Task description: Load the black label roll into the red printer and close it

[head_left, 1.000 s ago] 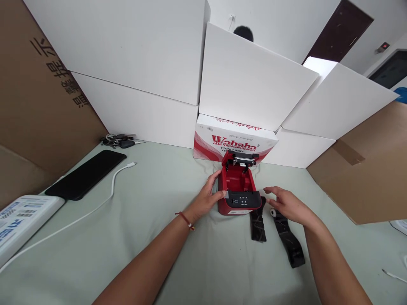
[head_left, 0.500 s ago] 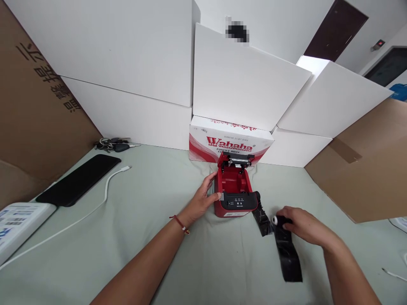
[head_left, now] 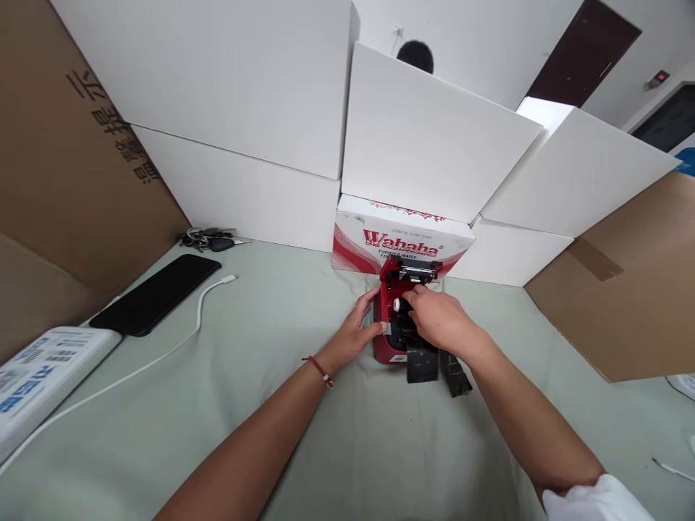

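Observation:
A small red and black label printer (head_left: 382, 352) stands on the cloth with its lid (head_left: 418, 269) raised. My left hand (head_left: 352, 337) grips its left side, fingers along the wall and thumb on the front corner. My right hand (head_left: 442, 322) is closed on a black roll (head_left: 403, 310) with a white core, inside the printer's red compartment. The roll's loose tail (head_left: 422, 365) hangs over the printer's front. Beside it on the cloth lies another crumpled black strip (head_left: 455, 375), partly hidden by my right hand.
Behind the printer is a Wahaha water box (head_left: 402, 231) against white panels (head_left: 428, 137). Keys (head_left: 209, 239), a black phone (head_left: 157, 295), a white cable (head_left: 198, 318) and a white power strip (head_left: 54, 369) lie left. Cardboard panels (head_left: 624, 275) flank both sides. Someone's head top (head_left: 415, 56) shows beyond.
My right hand has carried the black roll from the cloth at the right into the open printer. My left hand keeps its hold. The view has shifted slightly.

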A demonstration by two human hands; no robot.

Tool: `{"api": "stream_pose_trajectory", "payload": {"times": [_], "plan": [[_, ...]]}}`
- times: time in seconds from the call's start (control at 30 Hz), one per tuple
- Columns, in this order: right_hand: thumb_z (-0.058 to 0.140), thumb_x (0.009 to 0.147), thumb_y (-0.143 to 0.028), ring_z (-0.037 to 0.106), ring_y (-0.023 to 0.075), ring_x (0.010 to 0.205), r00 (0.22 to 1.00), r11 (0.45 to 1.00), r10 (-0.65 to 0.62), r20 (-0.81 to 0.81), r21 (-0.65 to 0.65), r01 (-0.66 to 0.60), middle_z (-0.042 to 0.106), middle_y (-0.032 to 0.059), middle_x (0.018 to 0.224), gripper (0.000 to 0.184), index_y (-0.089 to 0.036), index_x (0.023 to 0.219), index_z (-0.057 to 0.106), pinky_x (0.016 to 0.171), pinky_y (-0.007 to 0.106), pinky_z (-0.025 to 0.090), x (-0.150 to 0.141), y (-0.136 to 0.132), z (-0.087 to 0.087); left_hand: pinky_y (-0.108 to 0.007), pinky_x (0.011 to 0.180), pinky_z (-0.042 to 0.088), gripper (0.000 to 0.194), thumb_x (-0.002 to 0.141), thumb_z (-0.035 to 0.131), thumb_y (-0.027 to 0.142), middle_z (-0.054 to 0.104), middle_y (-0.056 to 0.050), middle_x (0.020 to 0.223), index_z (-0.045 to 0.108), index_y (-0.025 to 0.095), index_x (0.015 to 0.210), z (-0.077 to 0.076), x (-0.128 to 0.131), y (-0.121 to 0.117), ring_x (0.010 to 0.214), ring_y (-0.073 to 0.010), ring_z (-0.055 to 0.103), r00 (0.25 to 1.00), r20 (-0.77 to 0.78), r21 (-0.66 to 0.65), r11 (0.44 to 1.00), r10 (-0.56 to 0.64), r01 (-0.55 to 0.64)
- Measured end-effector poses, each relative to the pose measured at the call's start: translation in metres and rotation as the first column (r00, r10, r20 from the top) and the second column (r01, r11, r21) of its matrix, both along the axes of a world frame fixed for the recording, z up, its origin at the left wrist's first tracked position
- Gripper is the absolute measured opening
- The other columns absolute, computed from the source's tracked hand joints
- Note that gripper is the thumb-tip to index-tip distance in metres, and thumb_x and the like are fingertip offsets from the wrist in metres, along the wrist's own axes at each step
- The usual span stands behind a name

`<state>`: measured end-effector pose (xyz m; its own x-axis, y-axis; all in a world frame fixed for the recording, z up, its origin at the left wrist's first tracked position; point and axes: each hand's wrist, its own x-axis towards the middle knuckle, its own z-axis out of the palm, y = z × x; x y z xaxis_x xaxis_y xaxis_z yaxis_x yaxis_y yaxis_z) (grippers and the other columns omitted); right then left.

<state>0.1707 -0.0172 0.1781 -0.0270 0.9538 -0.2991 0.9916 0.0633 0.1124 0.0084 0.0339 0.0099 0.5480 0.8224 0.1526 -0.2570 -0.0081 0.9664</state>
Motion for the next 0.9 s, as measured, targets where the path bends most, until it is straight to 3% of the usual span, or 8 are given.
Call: {"api": "stream_pose_trajectory", "payload": {"times": [0.2, 0.57, 0.7, 0.9], "plan": [[0.057, 0.090, -0.005, 0.075, 0.0320, 0.106, 0.997, 0.997, 0.058, 0.046, -0.047, -0.056, 0.078, 0.0165, 0.118, 0.035, -0.016, 0.119, 0.072, 0.077, 0.033, 0.050, -0.001, 0.021, -0.007, -0.058, 0.139, 0.013, 0.084, 0.086, 0.079, 0.037, 0.041, -0.013, 0.172, 0.041, 0.025, 0.160, -0.005, 0.001, 0.003, 0.165, -0.0364, 0.030, 1.000, -0.001, -0.012, 1.000, -0.004, 0.004], [0.050, 0.099, -0.012, 0.075, 0.0322, 0.107, 0.992, 0.997, 0.052, 0.112, -0.067, -0.044, 0.076, 0.0243, 0.121, 0.033, -0.011, 0.123, 0.074, 0.085, 0.036, 0.054, -0.016, 0.027, -0.012, -0.057, 0.138, 0.016, 0.088, 0.084, 0.079, 0.039, 0.040, -0.012, 0.173, 0.040, 0.027, 0.162, -0.010, 0.004, 0.003, 0.166, -0.0382, 0.026, 1.000, -0.007, -0.045, 0.999, 0.003, -0.003], [0.058, 0.095, -0.011, 0.075, 0.0314, 0.106, 0.992, 0.992, 0.103, 0.069, -0.086, -0.097, 0.076, 0.0216, 0.120, 0.030, -0.014, 0.120, 0.075, 0.084, 0.034, 0.052, -0.006, 0.032, -0.016, -0.056, 0.138, 0.016, 0.087, 0.086, 0.078, 0.040, 0.042, -0.011, 0.172, 0.039, 0.028, 0.163, -0.010, 0.004, 0.003, 0.165, -0.0372, 0.029, 1.000, 0.005, -0.046, 0.999, 0.006, -0.006], [0.057, 0.092, -0.005, 0.072, 0.0308, 0.115, 0.994, 0.995, 0.096, -0.055, -0.018, -0.097, 0.073, 0.0207, 0.130, 0.044, -0.013, 0.132, 0.072, 0.091, 0.034, 0.050, 0.008, 0.041, -0.032, -0.058, 0.138, 0.015, 0.084, 0.086, 0.076, 0.037, 0.046, -0.011, 0.169, 0.041, 0.027, 0.161, -0.008, 0.004, 0.004, 0.162, -0.0361, 0.036, 1.000, 0.029, -0.036, 0.999, 0.002, -0.001]]}}
